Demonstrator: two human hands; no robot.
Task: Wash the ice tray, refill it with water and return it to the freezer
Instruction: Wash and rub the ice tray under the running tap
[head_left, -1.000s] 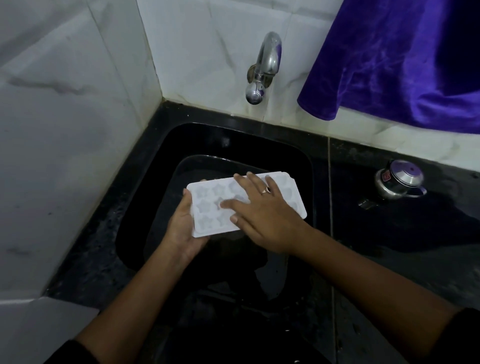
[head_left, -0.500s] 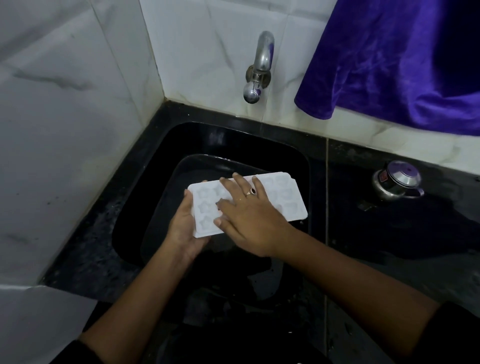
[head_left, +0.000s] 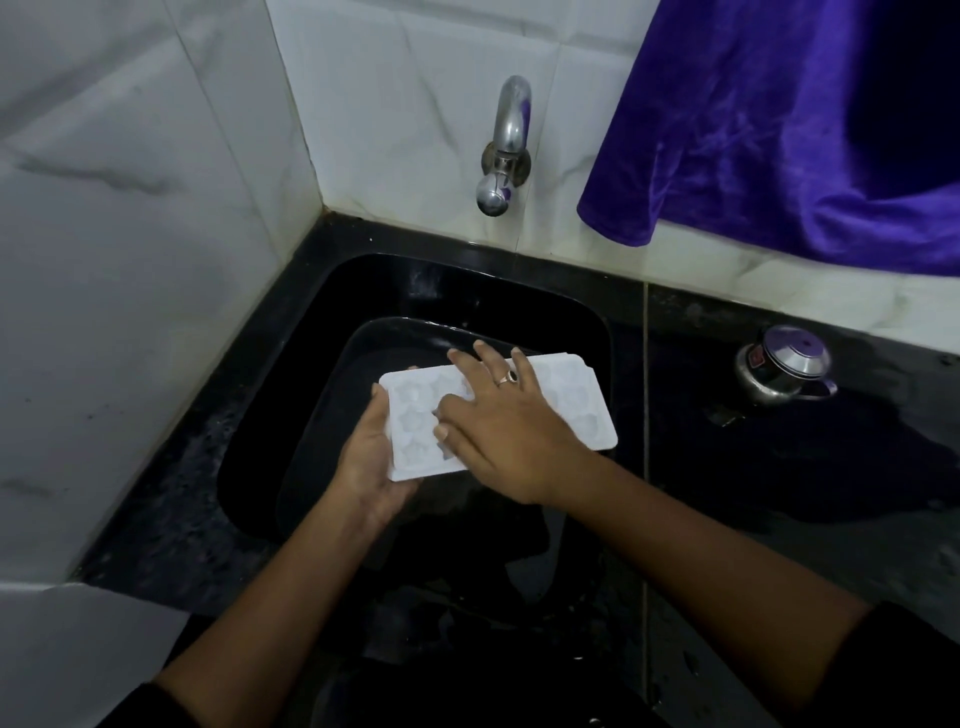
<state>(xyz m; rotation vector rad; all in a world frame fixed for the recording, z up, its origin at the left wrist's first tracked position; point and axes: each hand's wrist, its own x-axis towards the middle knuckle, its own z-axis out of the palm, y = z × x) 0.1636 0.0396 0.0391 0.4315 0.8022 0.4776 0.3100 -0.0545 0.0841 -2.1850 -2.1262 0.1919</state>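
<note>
A person's left hand (head_left: 370, 465) grips the left end of a white ice tray (head_left: 584, 413), the palm beneath it and the thumb along its short edge, while the right hand (head_left: 514, 436) lies flat on top with fingers spread and straight, pressing on the moulded cells; a ring (head_left: 506, 378) shows on one finger. The tray sits at the centre of the frame, held roughly level and open side up over a dark basin (head_left: 363, 343) that stands inside a black sink (head_left: 519, 288). Whether the cells hold water cannot be told. Both forearms enter from the bottom edge, dark sleeves just visible at the lower corners. Above the sink, at top centre, a steel tap (head_left: 506, 150) juts from the white marbled wall tiles (head_left: 130, 260). A purple cloth (head_left: 779, 130) hangs across the upper right of the frame. Below it, at the right, a small steel pot (head_left: 782, 371) with a lid stands on the black desk (head_left: 779, 493), well apart from the tray, the surface around it looking wet
</note>
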